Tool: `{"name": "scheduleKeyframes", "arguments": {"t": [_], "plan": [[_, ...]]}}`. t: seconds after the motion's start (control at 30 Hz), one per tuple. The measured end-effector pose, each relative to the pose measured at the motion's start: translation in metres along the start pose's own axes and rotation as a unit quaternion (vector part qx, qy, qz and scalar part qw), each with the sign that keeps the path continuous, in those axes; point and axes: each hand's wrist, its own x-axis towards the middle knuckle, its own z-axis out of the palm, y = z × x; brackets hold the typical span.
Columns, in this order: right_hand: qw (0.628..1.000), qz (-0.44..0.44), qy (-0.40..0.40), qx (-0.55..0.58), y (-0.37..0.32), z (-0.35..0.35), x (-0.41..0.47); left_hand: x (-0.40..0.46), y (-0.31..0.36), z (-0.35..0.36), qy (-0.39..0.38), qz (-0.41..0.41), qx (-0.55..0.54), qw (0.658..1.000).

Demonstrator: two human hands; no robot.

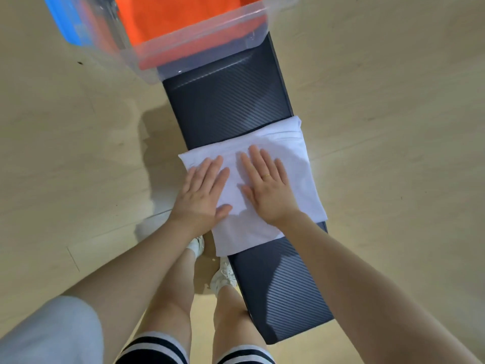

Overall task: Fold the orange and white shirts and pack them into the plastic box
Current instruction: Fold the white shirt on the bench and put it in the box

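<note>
Ahead of your hands, the box (199,46) already holds the orange shirt (183,19). Under them, on the table (225,101), lies the folded white shirt (288,153). Left hand (202,191) and right hand (265,183) press flat, grasping nothing. Smoothing looks finished; next, grip both edges and lift forward.

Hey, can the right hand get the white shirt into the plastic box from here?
Probably yes: the right hand lies flat on the white shirt, and the bench toward the open plastic box is bare.
</note>
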Motion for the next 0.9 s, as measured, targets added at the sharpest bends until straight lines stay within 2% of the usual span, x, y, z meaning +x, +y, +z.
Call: {"name": "scheduleKeyframes", "arguments": {"t": [0.1,0.2,0.27,0.33,0.4,0.5,0.57,0.63,0.7,0.8,0.9], "plan": [[0.993,0.093,-0.047,-0.056,0.024,0.008,-0.017,-0.007,-0.002,0.012,-0.008,-0.033,0.024,0.999],[0.983,0.156,-0.059,-0.072,0.043,-0.003,-0.031,-0.014,0.012,0.011,0.025,-0.123,-0.028,0.992],[0.98,0.194,-0.045,-0.03,0.046,-0.011,-0.039,-0.023,0.029,0.004,0.023,-0.207,-0.114,0.971],[0.962,0.263,-0.014,0.068,0.049,-0.017,-0.048,-0.034,0.049,-0.002,0.005,-0.28,-0.207,0.937],[0.925,0.336,0.025,0.173,0.056,-0.018,-0.06,-0.04,0.064,-0.006,0.0,-0.392,-0.319,0.863],[0.847,0.42,0.057,0.32,0.055,-0.016,-0.081,-0.045,0.075,0.009,-0.015,-0.552,-0.44,0.708],[0.821,0.448,0.061,0.348,0.048,-0.011,-0.091,-0.049,0.081,0.017,-0.03,-0.574,-0.526,0.627],[0.801,0.466,0.082,0.367,0.044,-0.007,-0.095,-0.054,0.087,0.022,-0.041,-0.564,-0.592,0.574],[0.784,0.477,0.08,0.389,0.044,-0.003,-0.095,-0.059,0.086,0.026,-0.053,-0.557,-0.613,0.558],[0.787,0.472,0.039,0.395,0.045,-0.004,-0.105,-0.068,0.082,0.018,-0.068,-0.543,-0.63,0.55],[0.786,0.468,0.015,0.404,0.046,-0.008,-0.123,-0.083,0.078,0.01,-0.081,-0.51,-0.633,0.577]]}}
